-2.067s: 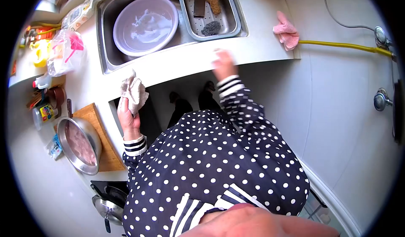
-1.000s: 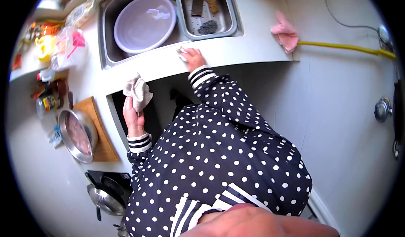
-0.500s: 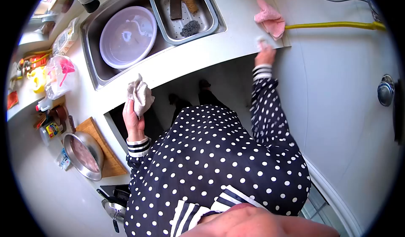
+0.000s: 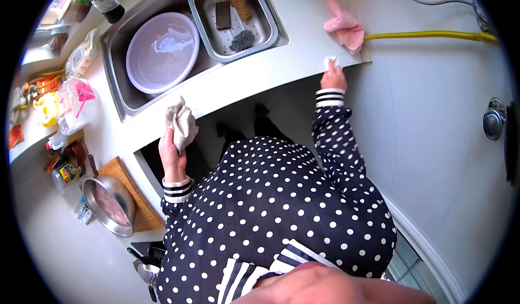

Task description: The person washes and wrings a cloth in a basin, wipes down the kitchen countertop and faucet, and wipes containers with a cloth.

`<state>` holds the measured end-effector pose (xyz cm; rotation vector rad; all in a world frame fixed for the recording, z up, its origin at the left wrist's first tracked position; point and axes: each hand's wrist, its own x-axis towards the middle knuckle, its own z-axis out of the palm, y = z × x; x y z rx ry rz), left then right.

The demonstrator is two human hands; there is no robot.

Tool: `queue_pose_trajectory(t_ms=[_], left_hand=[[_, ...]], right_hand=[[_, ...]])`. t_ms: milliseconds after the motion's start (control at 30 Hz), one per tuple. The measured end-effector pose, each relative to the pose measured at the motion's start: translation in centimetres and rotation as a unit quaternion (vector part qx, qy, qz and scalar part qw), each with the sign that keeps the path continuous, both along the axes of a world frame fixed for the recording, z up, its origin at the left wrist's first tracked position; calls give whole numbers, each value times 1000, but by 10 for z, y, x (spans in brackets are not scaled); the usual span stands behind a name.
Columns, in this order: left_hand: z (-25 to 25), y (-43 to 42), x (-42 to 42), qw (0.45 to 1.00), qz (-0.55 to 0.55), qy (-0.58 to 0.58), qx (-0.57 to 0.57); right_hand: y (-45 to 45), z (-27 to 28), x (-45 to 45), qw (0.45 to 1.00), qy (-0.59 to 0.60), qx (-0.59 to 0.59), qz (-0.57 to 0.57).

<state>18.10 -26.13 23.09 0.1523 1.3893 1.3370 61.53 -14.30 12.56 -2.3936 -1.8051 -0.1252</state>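
My left hand (image 4: 173, 155) is closed on a crumpled greyish-white cloth (image 4: 182, 123), held up by the counter's front edge. At the right end of the counter, my right hand (image 4: 333, 79) pinches a small white piece (image 4: 331, 63), perhaps tissue or cloth; its kind is unclear. Just beyond that hand lies a folded pink cloth (image 4: 346, 27) on the countertop. A lilac basin (image 4: 135, 60) with water in it sits in the sink, away from both hands.
A metal drainer tray (image 4: 271, 40) beside the basin holds a dark scouring pad, a brown sponge and steel wool. The black faucet (image 4: 111, 12) overhangs the sink (image 4: 120, 95). At left, a metal bowl (image 4: 125, 229) rests by a cutting board (image 4: 145, 212). A yellow hose (image 4: 422, 35) runs right.
My right hand has moved slightly left and toward me along the counter edge, with the white piece still in it. My left hand has stayed almost in place with its cloth.
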Motion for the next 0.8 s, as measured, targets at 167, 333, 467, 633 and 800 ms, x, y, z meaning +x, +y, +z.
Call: queue_pose_trajectory(t_ms=[167,333,467,633,800], left_hand=[[-1,1,-7,999,-41,20,-10],[-3,9,-2,998,-58,0,3],[6,16,12,998,-67,3,-1],[4,16,7,998,-58,15,21],[-18,-5,-15,999,28,-18,10]], right_hand=[[30,-4,24,993,5,-79,-84],[39,24,15,990,-4,-104,-90],[34,2,-19,994,10,-72,-76],[37,14,9,998,9,-64,9],[30,-28,-140,963,55,50,257]])
